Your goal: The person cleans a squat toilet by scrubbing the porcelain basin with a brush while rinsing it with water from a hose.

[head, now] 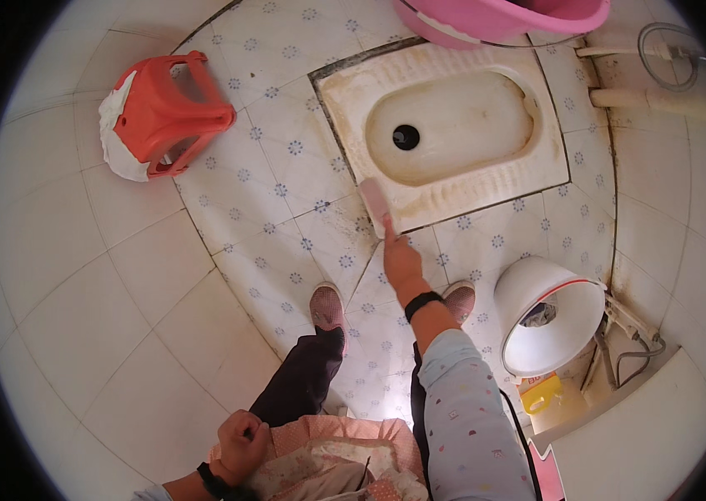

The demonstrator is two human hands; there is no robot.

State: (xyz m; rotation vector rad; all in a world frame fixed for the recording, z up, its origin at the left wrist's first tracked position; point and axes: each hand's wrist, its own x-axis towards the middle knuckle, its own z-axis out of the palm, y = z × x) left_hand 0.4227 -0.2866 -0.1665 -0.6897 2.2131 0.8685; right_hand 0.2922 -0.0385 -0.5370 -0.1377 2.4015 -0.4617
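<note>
My right hand [402, 260] reaches forward and grips a brush [375, 199] with a pinkish head, its index finger stretched along it. The brush lies over the near left corner of a squat toilet pan [484, 203], whose ceramic is stained yellow-brown. Dark grime marks the patterned floor tiles [295, 147] beside that corner. Near my lap, beside the pink dotted apron [334, 426], my left hand [243, 441] is curled into a loose fist, and nothing can be seen in it.
A red plastic stool [171, 119] with white material on it stands at the left wall. A pink basin [491, 22] sits behind the pan. To the right are a white bucket [531, 285] holding cloth, a yellow-handled container [541, 394], pipes [634, 325] and a white ledge [653, 426].
</note>
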